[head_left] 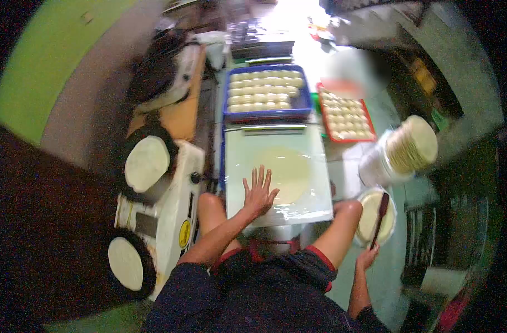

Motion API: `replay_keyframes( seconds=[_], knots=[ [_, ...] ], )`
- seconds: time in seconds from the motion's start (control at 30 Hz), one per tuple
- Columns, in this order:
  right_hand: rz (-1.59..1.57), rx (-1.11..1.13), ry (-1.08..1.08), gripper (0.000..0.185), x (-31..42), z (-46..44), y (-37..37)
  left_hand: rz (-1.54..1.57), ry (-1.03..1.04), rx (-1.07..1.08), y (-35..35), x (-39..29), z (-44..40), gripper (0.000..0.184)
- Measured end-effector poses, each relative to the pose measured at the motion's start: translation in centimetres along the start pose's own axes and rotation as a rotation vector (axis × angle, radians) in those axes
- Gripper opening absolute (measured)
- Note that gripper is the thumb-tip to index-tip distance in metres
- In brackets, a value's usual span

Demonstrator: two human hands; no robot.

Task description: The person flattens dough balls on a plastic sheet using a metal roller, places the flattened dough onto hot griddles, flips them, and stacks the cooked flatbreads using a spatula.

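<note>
My left hand (259, 191) lies with its fingers spread on the left edge of a thin round sheet of dough (289, 175). The dough is flat on a pale, shiny board (242, 150) between my knees. At the right, my right hand (367, 257) is wrapped round the lower end of a dark brush or spatula (383, 208). The tool's wide end points up, over a round tub (367, 222) of pale contents.
A blue tray (267, 115) of dough balls stands behind the board, a red tray (350, 139) of them to its right. Flatbreads are stacked (414, 145) at the right. On the left, a two-burner stove (176, 222) bears two dark pans with flatbreads (147, 164).
</note>
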State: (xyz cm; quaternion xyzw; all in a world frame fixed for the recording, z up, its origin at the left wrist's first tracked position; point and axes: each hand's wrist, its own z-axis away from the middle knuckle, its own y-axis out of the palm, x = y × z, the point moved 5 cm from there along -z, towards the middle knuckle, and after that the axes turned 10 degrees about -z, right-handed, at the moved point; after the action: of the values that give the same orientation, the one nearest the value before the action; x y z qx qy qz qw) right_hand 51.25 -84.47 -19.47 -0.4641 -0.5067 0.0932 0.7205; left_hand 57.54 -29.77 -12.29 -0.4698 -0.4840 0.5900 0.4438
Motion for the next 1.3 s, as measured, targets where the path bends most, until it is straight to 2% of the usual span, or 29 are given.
replay_keyframes(
  seconds=[0.03,0.1,0.13,0.17,0.23,0.27,0.3,0.33,0.4,0.43,0.5,0.57,0.6,0.7,0.77,0.8,0.83,0.87,0.93,0.97,1.0,1.03,1.1,1.2,1.27,1.3],
  knots=[
    [-0.026,0.02,-0.186,0.041,-0.5,-0.5,-0.3,0.092,-0.038,-0.029,-1.9,1.4,2.2,0.074],
    [-0.01,0.04,-0.484,0.036,6.5,1.0,-1.9,0.267,-0.18,-0.109,-4.3,5.2,8.2,0.074],
    [-0.059,0.135,-0.633,0.035,11.8,2.9,-0.9,0.255,-0.246,-0.185,-4.6,7.0,10.7,0.069],
    [-0.111,0.228,-0.777,0.033,17.3,5.4,1.0,0.013,-0.27,-0.301,-6.9,8.0,13.7,0.063],
    [-0.325,0.516,-0.98,0.032,28.2,14.7,5.1,0.156,-0.22,-0.428,-6.0,9.9,16.5,0.051],
    [-0.429,0.69,-1.052,0.032,33.4,19.4,7.2,0.24,-0.322,-0.372,-4.1,11.0,17.6,0.05],
    [-0.422,0.867,-1.221,0.037,38.6,25.4,7.2,0.32,-0.427,-0.32,-2.0,12.2,18.7,0.051],
    [-0.359,1.102,-1.295,0.037,41.6,30.8,7.6,0.251,-0.356,-0.179,-2.9,12.4,20.0,0.051],
    [-0.15,1.346,-1.569,0.036,45.1,40.0,6.6,0.225,-0.31,-0.172,-4.9,13.3,23.7,0.051],
    [-0.101,1.457,-1.701,0.038,45.2,42.6,6.3,0.26,-0.332,-0.318,-5.7,13.4,26.1,0.052],
    [0.128,1.6,-1.751,0.039,47.1,46.6,2.8,0.36,-0.447,-0.472,-5.8,13.7,29.5,0.048],
    [0.353,1.624,-1.756,0.041,47.1,47.5,3.2,0.506,-0.627,-0.486,-3.9,14.7,32.2,0.041],
    [0.467,1.628,-1.757,0.043,47.0,48.1,3.6,0.672,-0.645,-0.53,0.4,15.7,33.8,0.039],
    [0.248,1.564,-1.836,0.044,46.3,52.0,7.6,0.578,-0.772,-0.496,-1.2,14.8,37.5,0.038],
    [0.264,1.692,-1.592,0.043,42.8,57.7,16.2,0.656,-0.753,-0.5,-0.6,14.4,38.0,0.038],
    [0.105,1.813,-1.551,0.037,41.8,61.3,17.9,0.689,-0.732,-0.471,-0.7,14.2,37.9,0.039],
    [-0.042,1.888,-1.56,0.034,41.8,63.7,18.0,0.718,-0.712,-0.441,-0.7,14.2,37.6,0.039],
    [-0.185,1.963,-1.57,0.033,41.9,66.1,18.0,0.623,-0.706,-0.442,-0.4,14.1,37.3,0.039],
    [-0.452,2.014,-1.695,0.029,43.4,69.0,16.2,0.57,-0.629,-0.497,-2.3,14.1,37.7,0.038],
    [-0.483,2.022,-1.624,0.029,44.2,69.3,16.2,0.554,-0.589,-0.523,-3.0,13.7,37.9,0.037],
    [-0.499,2.026,-1.555,0.029,45.9,68.5,15.0,0.561,-0.652,-0.586,-5.0,13.6,38.4,0.037],
    [-0.511,2.024,-1.487,0.029,47.3,67.8,14.5,0.639,-0.68,-0.482,-4.7,13.7,38.3,0.037],
    [-0.416,1.878,-1.773,0.031,47.6,67.5,14.6,0.78,-0.716,-0.256,-4.1,14.0,38.5,0.037],
    [-0.307,1.661,-2.104,0.04,45.0,66.2,15.9,0.984,-0.273,0.097,-13.1,12.6,38.2,0.033],
    [-0.193,1.716,-2.111,0.043,44.9,62.9,14.3,0.889,-0.216,-0.044,-18.3,14.7,39.5,0.032],
    [-0.13,1.747,-2.11,0.045,45.1,61.0,13.1,0.846,-0.337,-0.14,-20.0,17.0,40.7,0.032]
  ],
)
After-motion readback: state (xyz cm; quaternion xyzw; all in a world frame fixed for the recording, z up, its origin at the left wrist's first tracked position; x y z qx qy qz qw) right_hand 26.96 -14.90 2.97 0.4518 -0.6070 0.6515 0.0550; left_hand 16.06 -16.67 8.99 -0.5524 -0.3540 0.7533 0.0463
